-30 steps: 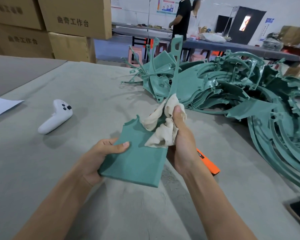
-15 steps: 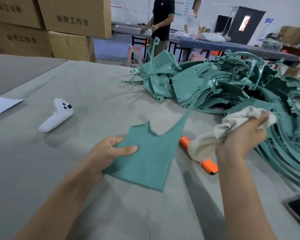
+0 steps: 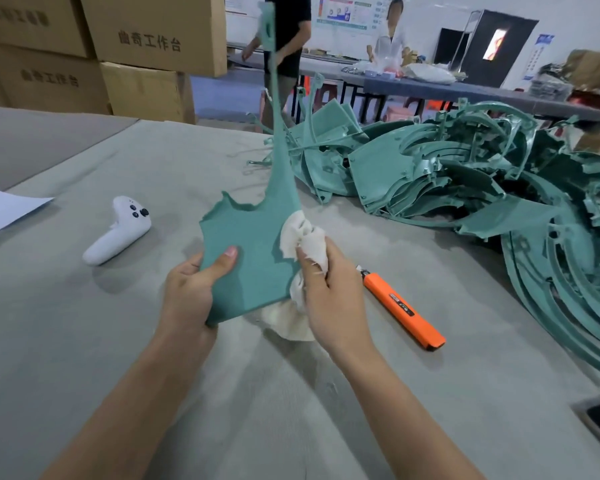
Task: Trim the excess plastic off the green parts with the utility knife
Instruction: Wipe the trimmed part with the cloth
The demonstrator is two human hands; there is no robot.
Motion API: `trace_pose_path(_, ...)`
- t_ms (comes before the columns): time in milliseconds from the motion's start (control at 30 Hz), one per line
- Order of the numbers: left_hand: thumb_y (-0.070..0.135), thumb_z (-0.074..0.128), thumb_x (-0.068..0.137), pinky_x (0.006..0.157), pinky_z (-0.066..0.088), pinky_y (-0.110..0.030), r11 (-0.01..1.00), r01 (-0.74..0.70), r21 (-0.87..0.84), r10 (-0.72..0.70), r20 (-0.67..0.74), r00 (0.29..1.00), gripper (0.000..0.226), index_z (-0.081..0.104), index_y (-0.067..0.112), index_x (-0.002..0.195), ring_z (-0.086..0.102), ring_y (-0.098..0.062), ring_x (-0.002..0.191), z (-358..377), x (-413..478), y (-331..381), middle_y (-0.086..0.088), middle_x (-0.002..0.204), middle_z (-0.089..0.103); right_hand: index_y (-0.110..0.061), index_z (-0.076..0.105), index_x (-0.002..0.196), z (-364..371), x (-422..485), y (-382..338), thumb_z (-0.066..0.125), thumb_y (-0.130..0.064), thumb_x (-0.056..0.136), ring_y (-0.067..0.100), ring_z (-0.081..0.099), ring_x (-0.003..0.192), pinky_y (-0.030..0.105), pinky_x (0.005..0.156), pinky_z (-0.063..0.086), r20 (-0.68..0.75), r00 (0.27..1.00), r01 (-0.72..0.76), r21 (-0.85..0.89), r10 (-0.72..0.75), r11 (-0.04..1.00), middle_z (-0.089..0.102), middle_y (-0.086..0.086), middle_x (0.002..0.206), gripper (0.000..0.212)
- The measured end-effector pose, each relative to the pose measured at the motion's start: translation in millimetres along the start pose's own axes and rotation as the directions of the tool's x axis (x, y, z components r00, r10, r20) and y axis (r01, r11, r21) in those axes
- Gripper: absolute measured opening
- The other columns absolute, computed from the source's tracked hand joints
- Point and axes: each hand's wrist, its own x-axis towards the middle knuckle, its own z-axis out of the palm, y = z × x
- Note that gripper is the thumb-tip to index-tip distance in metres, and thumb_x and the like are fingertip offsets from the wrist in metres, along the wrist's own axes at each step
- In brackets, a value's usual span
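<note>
Part (image 3: 253,258) green, ragged top edge, long stem (upright); left hand (image 3: 187,292) grips it, right hand (image 3: 333,296) clutches rag (image 3: 309,244).

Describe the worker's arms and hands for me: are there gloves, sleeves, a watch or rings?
Two bare human hands, no gloves: the left hand and right hand show no rings, and the left thumbnail looks short and unpainted. The left forearm and right forearm are bare down to the frame's edge; no sleeve, watch or bracelet is in view.

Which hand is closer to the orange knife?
Right. The right hand, gripping a cloth, sits just beside the knife's blade end; the left hand holds the green part farther left.
</note>
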Motion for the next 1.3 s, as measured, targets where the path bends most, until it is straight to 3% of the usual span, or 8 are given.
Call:
trace_pose_path(267, 0.020, 0.061, 0.093, 0.054, 0.053, -0.016, 0.924, 0.013, -0.382, -0.108, -0.228, 0.968, 0.007, 0.068, 0.018, 0.096, 0.072, -0.004, 0.073, -1, 4, 9, 0.007, 0.088, 0.076, -0.027, 0.054, 0.080, -7, 0, 0, 0.045, -0.018, 0.093, -0.004, 0.048, 0.060, 0.013, 0.056, 0.032, -0.179, 0.980, 0.070, -0.087, -0.085, 0.994, 0.052, -0.019, 0.063, 0.018)
trace_pose_path(400, 0.021, 0.060, 0.093, 0.056, 0.054, -0.016, 0.911, 0.056, -0.408, -0.122, -0.138, 0.983, 0.010, 0.068, 0.017, 0.098, 0.072, -0.005, 0.075, 4, 0, 2, 0.007, 0.087, 0.076, -0.024, 0.057, 0.081, -15, 8, 0, 0.044, -0.028, 0.105, -0.001, 0.049, 0.064, 0.021, 0.064, 0.039, -0.208, 0.971, -0.075, 0.199, 0.117, 0.977, 0.056, -0.020, 0.066, 0.028)
trace_pose_path(533, 0.020, 0.064, 0.081, 0.067, 0.058, -0.027, 0.956, 0.048, -0.289, -0.037, 0.043, 0.998, 0.032, 0.068, 0.015, 0.112, 0.072, -0.020, 0.095, 16, -7, -17, -0.004, 0.110, 0.073, -0.024, 0.059, 0.107, 6, -7, -5, 0.046, -0.043, 0.100, 0.005, 0.059, 0.078, 0.026, 0.073, 0.049, 0.014, 0.992, -0.126, 0.338, 0.129, 0.933, 0.066, -0.015, 0.085, 0.024)
trace_pose_path(733, 0.016, 0.071, 0.071, 0.068, 0.058, -0.033, 0.996, 0.086, -0.002, -0.082, 0.263, 0.961, 0.029, 0.075, 0.009, 0.099, 0.072, -0.025, 0.091, 5, -4, -9, -0.012, 0.106, 0.073, -0.022, 0.059, 0.095, -17, 14, -3, 0.052, -0.008, 0.099, 0.004, 0.052, 0.077, 0.028, 0.076, 0.042, -0.266, 0.956, -0.036, 0.306, 0.122, 0.951, 0.062, -0.014, 0.084, 0.017)
trace_pose_path(833, 0.028, 0.068, 0.073, 0.059, 0.058, -0.032, 0.991, -0.007, 0.131, -0.033, 0.304, 0.952, 0.023, 0.079, 0.017, 0.090, 0.069, -0.022, 0.070, -3, 0, 7, -0.008, 0.089, 0.074, -0.018, 0.060, 0.091, -33, 22, 2, 0.054, -0.018, 0.093, -0.003, 0.046, 0.067, 0.015, 0.067, 0.038, -0.248, 0.966, -0.012, 0.241, 0.074, 0.970, 0.057, -0.023, 0.071, 0.006)
trace_pose_path(967, 0.039, 0.075, 0.068, 0.066, 0.057, -0.026, 0.943, -0.103, 0.318, -0.027, 0.378, 0.926, 0.035, 0.077, 0.019, 0.096, 0.071, -0.017, 0.081, -2, -3, 9, -0.007, 0.095, 0.076, -0.021, 0.065, 0.099, -37, 22, 1, 0.053, -0.023, 0.088, -0.005, 0.051, 0.072, 0.013, 0.068, 0.039, -0.129, 0.992, 0.042, 0.193, -0.017, 0.980, 0.062, -0.024, 0.078, 0.017)
trace_pose_path(1067, 0.027, 0.069, 0.080, 0.079, 0.056, -0.028, 0.950, -0.183, 0.253, 0.087, 0.349, 0.933, 0.027, 0.074, 0.017, 0.104, 0.070, -0.021, 0.100, 4, -8, -1, -0.006, 0.109, 0.073, -0.030, 0.067, 0.099, -29, 16, -2, 0.055, -0.022, 0.090, 0.003, 0.058, 0.081, 0.020, 0.072, 0.045, 0.059, 0.997, 0.031, 0.228, -0.045, 0.973, 0.068, -0.013, 0.087, 0.017)
trace_pose_path(1300, 0.019, 0.068, 0.082, 0.074, 0.058, -0.034, 0.997, -0.071, -0.026, 0.075, 0.191, 0.979, 0.025, 0.073, 0.010, 0.105, 0.070, -0.028, 0.101, 3, -9, 0, -0.012, 0.112, 0.072, -0.009, 0.066, 0.089, -15, 5, -2, 0.060, -0.030, 0.088, 0.018, 0.055, 0.078, 0.038, 0.073, 0.045, 0.063, 0.993, -0.116, 0.278, 0.102, 0.954, 0.066, 0.014, 0.082, 0.023)
